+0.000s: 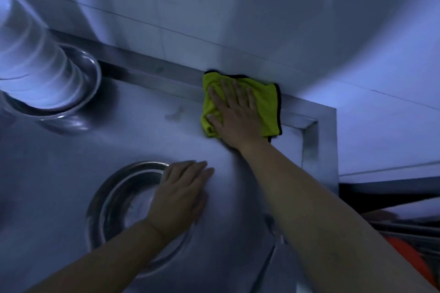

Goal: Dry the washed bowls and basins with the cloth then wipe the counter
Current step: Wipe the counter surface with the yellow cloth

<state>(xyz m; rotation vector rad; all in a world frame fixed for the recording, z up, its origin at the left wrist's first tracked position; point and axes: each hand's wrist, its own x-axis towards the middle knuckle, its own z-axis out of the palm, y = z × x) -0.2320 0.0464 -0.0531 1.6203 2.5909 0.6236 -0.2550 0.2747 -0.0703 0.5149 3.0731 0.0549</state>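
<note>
Nowhere on any surface can writing or a brand mark be read; the light is dim and bluish. On the stainless-steel tabletop (71, 185) the right hand (234, 116) lies flat on a yellow-green microfibre cloth with a dark edge (266, 104), its fingers (228, 90) straight and slightly spread, pressing the cloth down near the far right corner. The cloth's far edge lies against the raised steel back rim (152, 71) at the foot of the pale tiled wall (238, 19).

Nearer the camera, the left hand (181, 195) rests palm down, its fingers straight and close together; it overlaps the right rim of a round stainless-steel basin (114, 207) that sits on the tabletop, with the fingertips on the bare metal beyond it. Whether it presses the rim I cannot tell.

At the far left stands a stack of white bowls (31, 62) inside another shiny steel basin (81, 93), close to the back rim and well apart from the cloth. Something orange (414, 261), blurred, shows past the tabletop's right edge.
</note>
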